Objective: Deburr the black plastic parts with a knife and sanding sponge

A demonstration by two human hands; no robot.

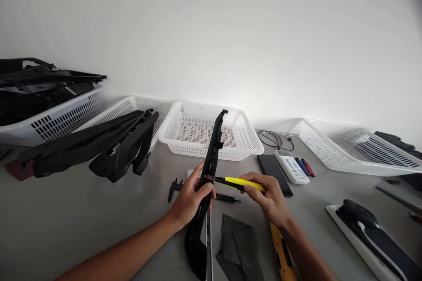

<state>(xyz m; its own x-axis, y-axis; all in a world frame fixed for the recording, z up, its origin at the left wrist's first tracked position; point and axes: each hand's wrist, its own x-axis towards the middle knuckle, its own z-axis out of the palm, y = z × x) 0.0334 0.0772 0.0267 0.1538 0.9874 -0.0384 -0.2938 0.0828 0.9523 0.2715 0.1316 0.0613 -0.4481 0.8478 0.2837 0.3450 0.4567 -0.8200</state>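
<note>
Gripping a long black trim piece [211,162], the left hand [191,199] risked a cut should the right hand's [272,195] clasped yellow knife [242,183] slip.

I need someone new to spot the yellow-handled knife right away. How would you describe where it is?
Start at the empty white basket at the middle of the grey table. Just in front of it, two hands hold a long black plastic part upright. The knife is in the right hand, its tip at the part: the only bright yellow ribbed handle up there.
</note>
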